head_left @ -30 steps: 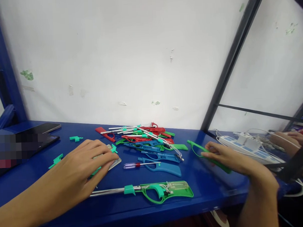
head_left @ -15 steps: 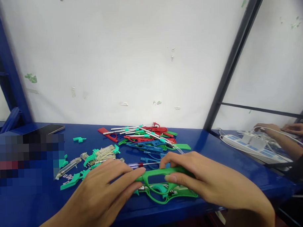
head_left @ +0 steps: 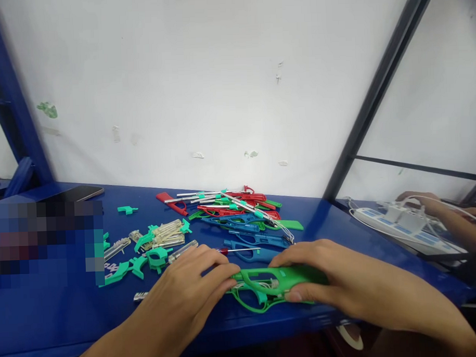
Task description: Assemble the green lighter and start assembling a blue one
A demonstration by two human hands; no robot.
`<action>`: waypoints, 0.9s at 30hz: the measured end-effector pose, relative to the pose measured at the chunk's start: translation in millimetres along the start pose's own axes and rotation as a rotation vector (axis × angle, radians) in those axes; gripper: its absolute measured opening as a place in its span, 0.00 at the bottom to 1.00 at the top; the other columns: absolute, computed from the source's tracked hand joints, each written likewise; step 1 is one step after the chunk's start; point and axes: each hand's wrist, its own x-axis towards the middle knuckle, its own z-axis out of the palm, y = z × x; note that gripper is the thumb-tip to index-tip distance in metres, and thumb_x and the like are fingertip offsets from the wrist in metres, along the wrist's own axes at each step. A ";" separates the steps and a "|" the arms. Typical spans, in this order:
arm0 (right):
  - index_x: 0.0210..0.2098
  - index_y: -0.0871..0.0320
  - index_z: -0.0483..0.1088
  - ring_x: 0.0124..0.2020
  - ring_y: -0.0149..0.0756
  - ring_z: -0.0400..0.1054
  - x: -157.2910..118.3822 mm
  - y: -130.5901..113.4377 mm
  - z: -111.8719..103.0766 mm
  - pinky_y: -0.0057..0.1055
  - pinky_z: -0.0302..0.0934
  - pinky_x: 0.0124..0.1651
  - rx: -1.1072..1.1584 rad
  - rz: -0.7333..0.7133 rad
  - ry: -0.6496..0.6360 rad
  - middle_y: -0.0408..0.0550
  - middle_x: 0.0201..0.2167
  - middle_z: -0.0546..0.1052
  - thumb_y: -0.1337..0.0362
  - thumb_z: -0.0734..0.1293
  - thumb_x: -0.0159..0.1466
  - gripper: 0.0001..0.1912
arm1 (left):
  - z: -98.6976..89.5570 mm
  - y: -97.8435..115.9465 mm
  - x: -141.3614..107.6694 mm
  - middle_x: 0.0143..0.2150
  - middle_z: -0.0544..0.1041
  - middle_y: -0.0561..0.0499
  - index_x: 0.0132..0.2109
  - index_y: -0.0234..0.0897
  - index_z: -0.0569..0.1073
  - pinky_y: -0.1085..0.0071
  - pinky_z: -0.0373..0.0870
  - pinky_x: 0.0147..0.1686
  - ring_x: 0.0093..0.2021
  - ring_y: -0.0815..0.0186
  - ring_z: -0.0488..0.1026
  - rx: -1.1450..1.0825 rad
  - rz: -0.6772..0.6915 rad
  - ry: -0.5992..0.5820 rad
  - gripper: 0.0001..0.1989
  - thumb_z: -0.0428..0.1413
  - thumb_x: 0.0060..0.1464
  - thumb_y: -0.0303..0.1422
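A green long-nosed lighter casing lies near the table's front edge, its two halves stacked with a slim gap between them. Inside show white wires and a turquoise trigger. My left hand pinches the casing's nozzle end; a metal tube end pokes out beyond it. My right hand grips the handle end, fingers over the top and thumb on the near side. Just behind lies a screwdriver, partly hidden by my left hand. Blue casing parts lie behind my right hand.
Red, green and blue casings with metal rods are heaped at the back. Clear fuel tanks and turquoise triggers lie at left, near a dark phone. At right are a power strip and another person's hands.
The upper green half has come down onto the lower half, and both hands have shifted slightly right with it. The camera view has tilted a little.
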 end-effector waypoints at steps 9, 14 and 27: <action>0.58 0.42 0.78 0.63 0.48 0.73 4.4 10.1 21.6 0.41 0.66 0.68 0.020 -0.054 -0.003 0.44 0.58 0.81 0.44 0.73 0.71 0.20 | 5.6 -2.1 -4.7 0.44 0.84 0.50 0.52 0.40 0.79 0.64 0.76 0.47 0.42 0.63 0.80 0.005 -0.023 -0.058 0.17 0.45 0.79 0.29; 0.57 0.43 0.78 0.61 0.45 0.73 9.2 21.1 34.5 0.41 0.63 0.69 0.097 -0.090 0.026 0.44 0.58 0.80 0.44 0.75 0.69 0.21 | 1.2 2.6 -4.7 0.44 0.84 0.53 0.51 0.42 0.79 0.65 0.74 0.47 0.42 0.64 0.80 -0.083 -0.082 -0.079 0.15 0.47 0.78 0.29; 0.56 0.46 0.80 0.61 0.50 0.72 4.3 26.7 59.3 0.46 0.65 0.67 0.238 -0.112 0.111 0.50 0.56 0.80 0.45 0.76 0.68 0.21 | -0.3 4.7 -7.3 0.45 0.83 0.54 0.53 0.44 0.78 0.67 0.75 0.51 0.44 0.64 0.80 -0.132 -0.126 -0.128 0.13 0.51 0.74 0.26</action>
